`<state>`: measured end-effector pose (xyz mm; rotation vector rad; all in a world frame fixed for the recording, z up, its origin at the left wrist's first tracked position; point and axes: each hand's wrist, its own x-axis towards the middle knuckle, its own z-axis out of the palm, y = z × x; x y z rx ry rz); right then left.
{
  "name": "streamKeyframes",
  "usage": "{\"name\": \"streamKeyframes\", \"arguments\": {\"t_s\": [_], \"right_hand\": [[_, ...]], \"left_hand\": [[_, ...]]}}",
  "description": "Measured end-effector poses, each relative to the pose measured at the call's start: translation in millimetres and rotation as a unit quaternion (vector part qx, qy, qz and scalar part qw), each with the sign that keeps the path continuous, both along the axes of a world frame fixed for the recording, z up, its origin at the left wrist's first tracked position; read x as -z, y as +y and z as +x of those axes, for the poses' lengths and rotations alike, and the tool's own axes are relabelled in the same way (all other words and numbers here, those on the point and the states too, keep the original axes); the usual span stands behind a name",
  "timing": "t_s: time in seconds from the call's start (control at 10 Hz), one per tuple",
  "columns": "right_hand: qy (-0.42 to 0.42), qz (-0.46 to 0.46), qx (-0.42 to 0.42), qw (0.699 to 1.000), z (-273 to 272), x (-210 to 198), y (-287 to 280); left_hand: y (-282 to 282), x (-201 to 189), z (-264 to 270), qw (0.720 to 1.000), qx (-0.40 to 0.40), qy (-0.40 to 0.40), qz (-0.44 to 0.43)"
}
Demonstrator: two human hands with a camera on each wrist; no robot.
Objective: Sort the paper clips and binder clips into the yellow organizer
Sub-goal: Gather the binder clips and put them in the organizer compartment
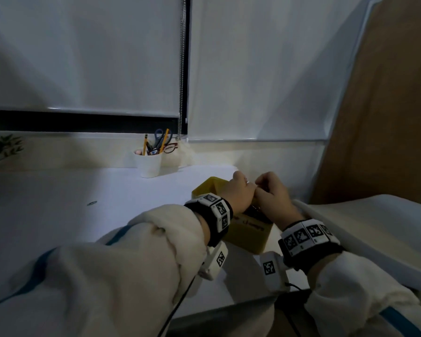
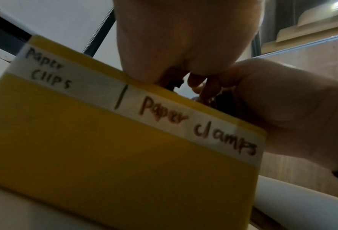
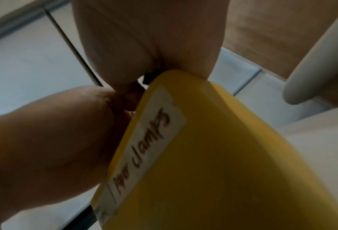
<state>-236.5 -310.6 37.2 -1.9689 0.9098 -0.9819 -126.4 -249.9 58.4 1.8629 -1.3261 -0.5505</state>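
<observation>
I see both hands bunched together over the yellow organizer, which stands near the front right corner of the white desk. My left hand and right hand touch knuckle to knuckle above the right-hand compartment, the one whose tape label reads "Paper clamps"; the left compartment is marked "Paper clips". From the left wrist view, the fingers of both hands curl tightly inward around something small and dark, a binder clip as far as I can tell, held just above the organizer's rim; which hand truly bears it I cannot tell. The right wrist view shows the same dark piece wedged between the two hands at the rim. One paper clip lies alone toward the left of the desk, well apart from the organizer. A white cup with pencils and scissors stands at the back edge.
</observation>
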Motion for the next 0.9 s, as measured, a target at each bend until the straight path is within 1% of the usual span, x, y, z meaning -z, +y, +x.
{"name": "streamKeyframes", "arguments": {"t_s": [0.1,0.2,0.3,0.4,0.5,0.6,0.7,0.8,0.9], "right_hand": [[-0.019,0.028,-0.028,0.999,-1,0,-2],[-0.039,0.014,-0.013,0.999,0,1,-3],[0.136,-0.064,0.084,0.985,-5,8,-3],[0.402,-0.142,0.034,0.904,-6,12,5],[0.518,-0.178,-0.025,0.836,2,3,20],[0.537,-0.199,-0.042,0.818,9,-3,34],[0.543,-0.187,-0.045,0.817,12,-5,39],[0.495,-0.129,0.005,0.859,19,-16,42],[0.392,-0.224,0.029,0.892,43,-26,57]], "left_hand": [[-4,5,-2,0.999,0.021,0.0,0.028],[-2,6,-2,0.994,0.045,-0.081,0.049],[6,9,3,0.975,0.04,-0.212,0.052],[17,20,16,0.935,-0.013,-0.345,0.079],[26,29,31,0.928,-0.053,-0.33,0.167],[24,31,34,0.935,-0.068,-0.31,0.159],[27,29,38,0.958,-0.062,-0.258,0.107],[44,27,53,0.988,-0.031,-0.151,0.031],[68,22,81,0.991,-0.032,-0.123,-0.044]]}}
